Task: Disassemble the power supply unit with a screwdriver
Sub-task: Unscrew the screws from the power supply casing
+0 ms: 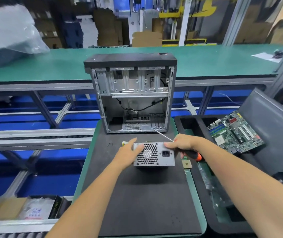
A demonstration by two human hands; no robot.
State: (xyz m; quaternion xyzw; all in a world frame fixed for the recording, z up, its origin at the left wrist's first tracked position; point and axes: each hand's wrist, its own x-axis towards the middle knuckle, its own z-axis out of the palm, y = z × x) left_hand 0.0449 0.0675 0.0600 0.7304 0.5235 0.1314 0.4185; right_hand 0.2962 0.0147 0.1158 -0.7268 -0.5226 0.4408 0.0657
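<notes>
The power supply unit is stood on the dark mat covering the near bench, towards the mat's far edge and just in front of the emptied computer case. It is seen as a grey sheet-metal box, its upward-turned face pierced by a honeycomb fan grille with a pale fan behind it and a black mains socket to the right of the grille; a pale connector from its cable bundle is glimpsed beyond its far left corner. The box is judged to be rigid and fairly heavy for its bulk, with smooth painted walls that could slip and thin edges that could bite, so it is best taken by its two opposite side walls, well clear of the grille. The left hand is laid against the left side of the unit with its fingers fairly straight, the fingertips resting on the grille face. The right hand is closed around the screwdriver, black-handled with an orange end, while its thumb is pressed on the unit's far right edge; the shaft is pointed away towards the case. A few small dark screws are lain on the mat to the left.
</notes>
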